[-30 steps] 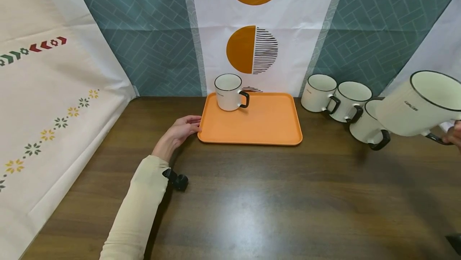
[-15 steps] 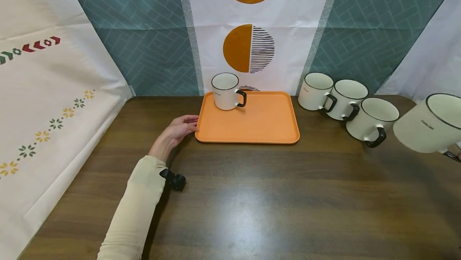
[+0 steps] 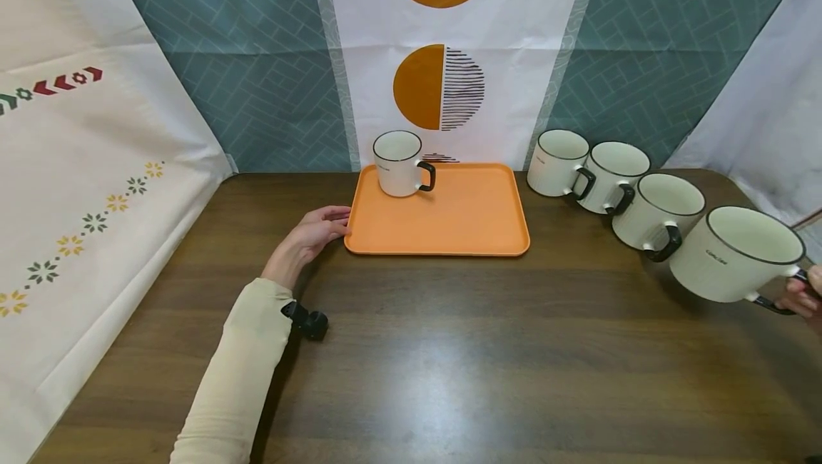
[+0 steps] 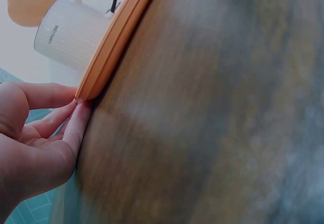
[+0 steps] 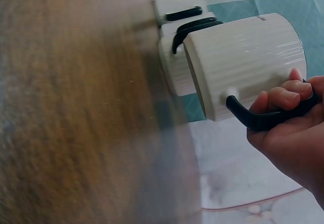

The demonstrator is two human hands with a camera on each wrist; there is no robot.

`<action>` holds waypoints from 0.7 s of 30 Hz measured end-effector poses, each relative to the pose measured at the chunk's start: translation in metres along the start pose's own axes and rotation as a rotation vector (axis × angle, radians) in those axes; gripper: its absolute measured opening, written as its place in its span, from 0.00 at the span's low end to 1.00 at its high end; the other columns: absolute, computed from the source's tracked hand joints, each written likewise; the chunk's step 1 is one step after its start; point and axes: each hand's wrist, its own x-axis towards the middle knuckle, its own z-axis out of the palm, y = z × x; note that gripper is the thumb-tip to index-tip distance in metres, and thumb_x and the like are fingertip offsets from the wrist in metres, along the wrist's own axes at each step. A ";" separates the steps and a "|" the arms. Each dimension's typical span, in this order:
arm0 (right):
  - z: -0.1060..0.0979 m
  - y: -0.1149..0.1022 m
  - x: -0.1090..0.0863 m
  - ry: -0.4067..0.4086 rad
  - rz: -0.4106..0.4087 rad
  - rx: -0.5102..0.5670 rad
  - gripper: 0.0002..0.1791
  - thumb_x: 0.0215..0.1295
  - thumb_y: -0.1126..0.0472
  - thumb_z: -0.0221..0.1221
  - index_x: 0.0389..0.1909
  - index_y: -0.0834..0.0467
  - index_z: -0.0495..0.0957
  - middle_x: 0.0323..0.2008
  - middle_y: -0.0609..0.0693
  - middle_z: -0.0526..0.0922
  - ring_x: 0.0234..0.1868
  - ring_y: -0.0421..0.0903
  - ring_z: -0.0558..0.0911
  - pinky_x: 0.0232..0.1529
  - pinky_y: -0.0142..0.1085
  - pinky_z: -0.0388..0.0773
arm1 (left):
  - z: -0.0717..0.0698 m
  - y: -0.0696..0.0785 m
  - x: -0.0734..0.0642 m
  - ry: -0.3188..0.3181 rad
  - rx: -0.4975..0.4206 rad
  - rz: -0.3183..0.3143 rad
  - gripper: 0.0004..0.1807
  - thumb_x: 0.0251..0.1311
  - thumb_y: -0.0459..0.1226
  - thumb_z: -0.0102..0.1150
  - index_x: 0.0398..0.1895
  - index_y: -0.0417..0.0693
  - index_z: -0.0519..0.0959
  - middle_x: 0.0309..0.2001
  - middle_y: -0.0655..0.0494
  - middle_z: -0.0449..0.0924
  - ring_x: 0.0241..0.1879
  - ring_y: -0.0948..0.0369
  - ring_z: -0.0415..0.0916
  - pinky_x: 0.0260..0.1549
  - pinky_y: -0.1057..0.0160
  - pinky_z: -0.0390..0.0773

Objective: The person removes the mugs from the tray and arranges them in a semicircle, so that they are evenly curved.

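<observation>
An orange tray (image 3: 443,225) lies on the table with a white black-rimmed mug (image 3: 398,168) upright near its back left corner. My left hand (image 3: 310,239) is at the tray's left side; in the left wrist view its thumb and fingers pinch the tray's corner. At the right, my right hand (image 5: 288,118) grips the black handle of another white mug (image 3: 735,257), fingers curled through it. That mug tilts slightly and hangs just above the table, beside the nearest of three standing mugs (image 3: 660,213). The right hand is partly cut off in the head view.
Two more white mugs, one far (image 3: 557,164) and one in the middle (image 3: 613,175), complete the row right of the tray. Patterned cloths (image 3: 270,57) hang behind the brown table (image 3: 449,350), and a white embroidered cloth (image 3: 83,164) borders its left side.
My right hand has brought the held mug down toward the table, past the end of the row, and it leans less. The left hand stays at the tray; the view shifted slightly.
</observation>
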 end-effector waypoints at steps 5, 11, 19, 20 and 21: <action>0.087 0.012 0.018 0.174 -0.102 -0.185 0.37 0.73 0.73 0.15 0.28 0.69 0.77 0.16 0.52 0.56 0.17 0.42 0.42 0.28 0.26 0.71 | -0.001 -0.001 0.000 -0.009 -0.008 0.001 0.32 0.61 0.19 0.48 0.70 0.30 0.56 0.68 0.36 0.58 0.66 0.48 0.60 0.63 0.58 0.64; 0.084 0.019 0.011 0.207 -0.103 -0.265 0.36 0.73 0.74 0.16 0.28 0.66 0.78 0.18 0.52 0.52 0.18 0.43 0.45 0.30 0.27 0.73 | 0.000 -0.001 0.002 -0.006 0.000 0.005 0.32 0.61 0.19 0.48 0.70 0.31 0.56 0.68 0.36 0.58 0.66 0.48 0.59 0.63 0.57 0.64; 0.091 0.026 0.005 0.186 -0.066 -0.374 0.29 0.74 0.75 0.22 0.33 0.64 0.75 0.23 0.54 0.54 0.23 0.46 0.51 0.33 0.29 0.66 | 0.000 0.001 0.001 0.006 0.014 -0.013 0.32 0.62 0.20 0.49 0.70 0.32 0.57 0.68 0.38 0.59 0.66 0.48 0.60 0.63 0.57 0.64; 0.094 0.025 0.005 0.194 -0.048 -0.392 0.28 0.75 0.75 0.23 0.34 0.64 0.75 0.24 0.54 0.56 0.23 0.47 0.52 0.33 0.28 0.66 | 0.000 0.001 0.001 0.007 0.015 -0.015 0.32 0.62 0.20 0.49 0.71 0.32 0.56 0.68 0.37 0.58 0.66 0.48 0.60 0.63 0.57 0.63; 0.095 0.024 0.005 0.199 -0.024 -0.413 0.27 0.75 0.74 0.23 0.34 0.64 0.75 0.24 0.53 0.57 0.24 0.47 0.53 0.34 0.28 0.66 | -0.001 0.000 0.001 0.013 0.014 -0.019 0.32 0.61 0.20 0.49 0.70 0.32 0.57 0.68 0.38 0.59 0.66 0.49 0.60 0.64 0.57 0.63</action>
